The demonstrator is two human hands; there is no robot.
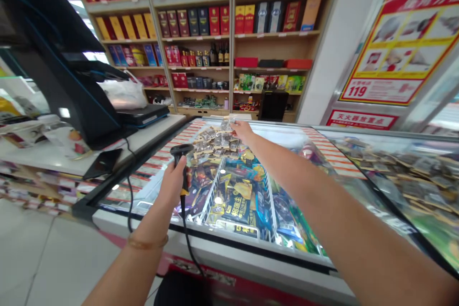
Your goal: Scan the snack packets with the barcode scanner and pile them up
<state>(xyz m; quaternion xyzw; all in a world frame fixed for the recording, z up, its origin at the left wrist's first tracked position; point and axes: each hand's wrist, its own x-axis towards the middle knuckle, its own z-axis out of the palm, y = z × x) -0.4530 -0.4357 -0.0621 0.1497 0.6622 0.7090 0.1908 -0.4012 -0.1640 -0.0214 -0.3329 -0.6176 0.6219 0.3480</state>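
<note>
My left hand [172, 179] is wrapped round the handle of a black barcode scanner [181, 149], its cable hanging down over the freezer's front. Stretched far forward, my right hand [242, 131] has its fingers closed on a small clear plastic packet [225, 125] at the back of a pile. That pile of small packets [211, 146], clear with tan card-like parts, is spread over the glass top of a chest freezer [287, 131]. What the packets contain is too small to make out. Under the glass, colourful frozen-food bags [238, 196] lie between white wire dividers.
On the left counter [158, 129] stand a black checkout terminal [68, 67] and a white plastic bag [124, 93]. More packets [405, 172] cover the freezer at right. Shelves of boxed bottles [195, 24] line the back. A black cable [129, 191] hangs beside the freezer's left edge.
</note>
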